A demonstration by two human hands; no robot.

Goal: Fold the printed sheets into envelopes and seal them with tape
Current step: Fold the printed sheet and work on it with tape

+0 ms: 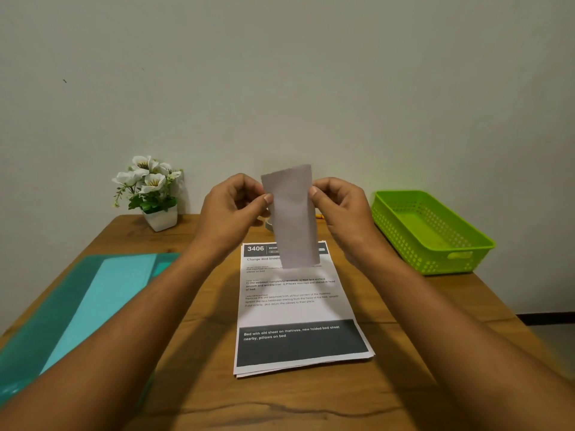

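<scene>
Both hands hold a folded white sheet (292,216) upright above the table, its long side vertical. My left hand (233,209) pinches its left edge near the top, and my right hand (342,206) pinches the right edge at the same height. Below it a stack of printed sheets (298,309) lies flat on the wooden table (311,399), the top page headed "3406". A roll of tape (269,223) is partly visible behind the folded sheet, mostly hidden by my left hand.
A green perforated basket (432,231) stands at the right rear of the table. A teal plastic folder (77,309) lies at the left. A white pot of white flowers (152,191) stands at the back left against the wall.
</scene>
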